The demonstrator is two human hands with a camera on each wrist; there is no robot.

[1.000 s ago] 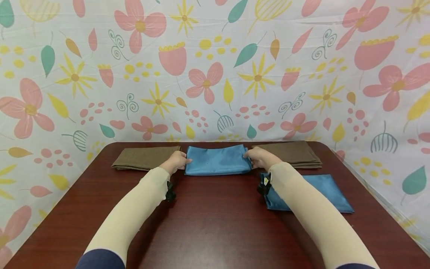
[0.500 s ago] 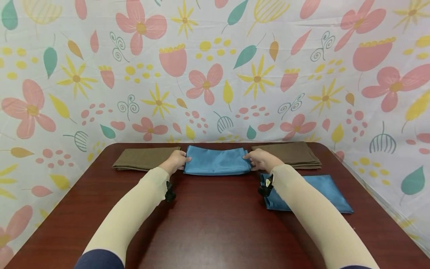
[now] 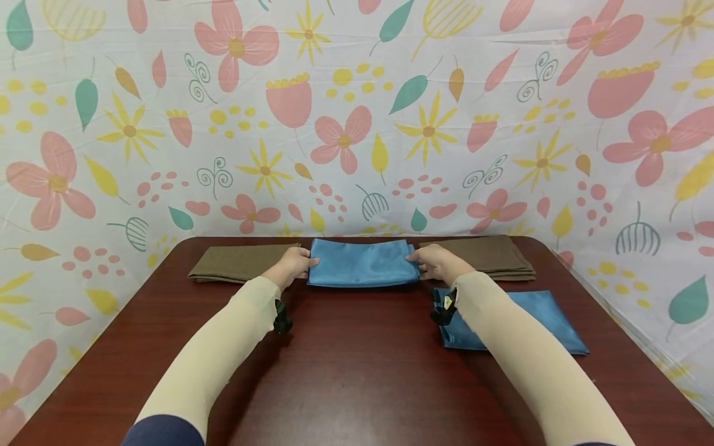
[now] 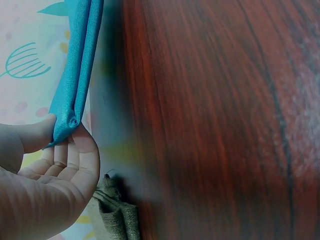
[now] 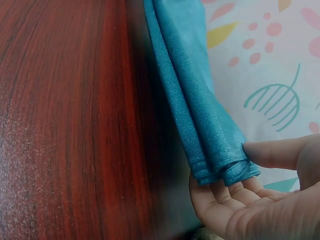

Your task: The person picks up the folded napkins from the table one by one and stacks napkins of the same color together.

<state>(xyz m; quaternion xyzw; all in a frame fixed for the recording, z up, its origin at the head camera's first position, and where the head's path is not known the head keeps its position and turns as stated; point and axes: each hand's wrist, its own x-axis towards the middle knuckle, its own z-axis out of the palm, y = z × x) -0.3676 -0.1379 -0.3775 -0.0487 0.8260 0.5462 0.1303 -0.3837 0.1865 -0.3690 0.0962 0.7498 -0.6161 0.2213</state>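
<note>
A folded blue satiny cloth (image 3: 362, 265) is stretched between both hands at the far middle of the table. My left hand (image 3: 290, 265) pinches its left end, thumb on top and fingers beneath, as the left wrist view shows on the cloth (image 4: 75, 75). At the right end my right hand (image 3: 437, 263) grips in the same way; in the right wrist view the layered folds of the cloth (image 5: 192, 95) lie over the fingers. The fingers under the cloth are partly hidden.
A folded brown cloth (image 3: 237, 262) lies at the back left of the dark wooden table (image 3: 357, 359), another brown cloth (image 3: 491, 255) at the back right. A second folded blue cloth (image 3: 543, 319) lies under the right forearm. A flower-patterned curtain (image 3: 357, 124) hangs behind.
The blue cloth's front edge has risen slightly in the head view, with both hands still holding its ends. The other cloths stay in place.
</note>
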